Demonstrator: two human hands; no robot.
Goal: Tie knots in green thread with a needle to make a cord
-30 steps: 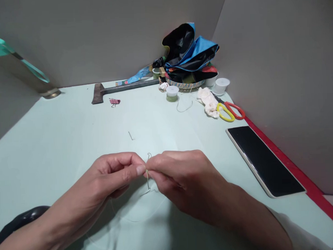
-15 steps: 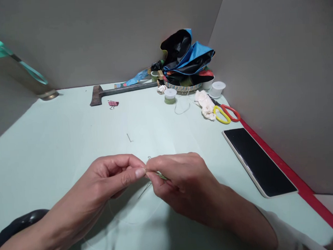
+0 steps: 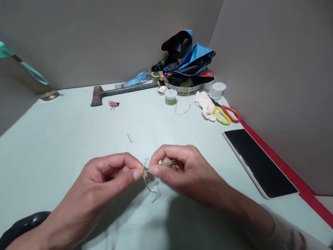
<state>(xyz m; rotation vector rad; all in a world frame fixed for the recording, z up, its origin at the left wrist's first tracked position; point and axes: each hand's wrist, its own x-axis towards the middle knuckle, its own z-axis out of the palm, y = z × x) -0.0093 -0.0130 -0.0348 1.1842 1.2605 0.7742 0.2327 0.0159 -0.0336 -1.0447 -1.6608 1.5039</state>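
Spreading beneath my work, the pale green table (image 3: 74, 135) reaches back to grey walls. At its far edge lies a long-handled tool with a blocky metal head (image 3: 97, 95), its handle running toward a blue-and-black folded bag (image 3: 198, 54) heaped over a patterned round rim. A tall container with a teal loop (image 3: 35, 73) stands at the back left.

My left hand (image 3: 110, 174) and right hand (image 3: 180, 170) are close together over the near part of the table, each closed in a narrow thumb-and-finger pinch on the green cord. To the right of them lies a phone (image 3: 260, 161), dark screen up, beside a red strip (image 3: 291, 179). Scissors (image 3: 226, 114) with yellow and red handles touch crumpled white material (image 3: 205, 105); a spool of green thread (image 3: 170, 97) stands left of that. Farther left is a pink binder clip (image 3: 113, 104).

The green cord (image 3: 146, 171) spans the small gap between my fingertips, its braided part by my right fingers and loose ends sticking out above and below. Beyond my hands lies a thin bent piece (image 3: 130, 138).
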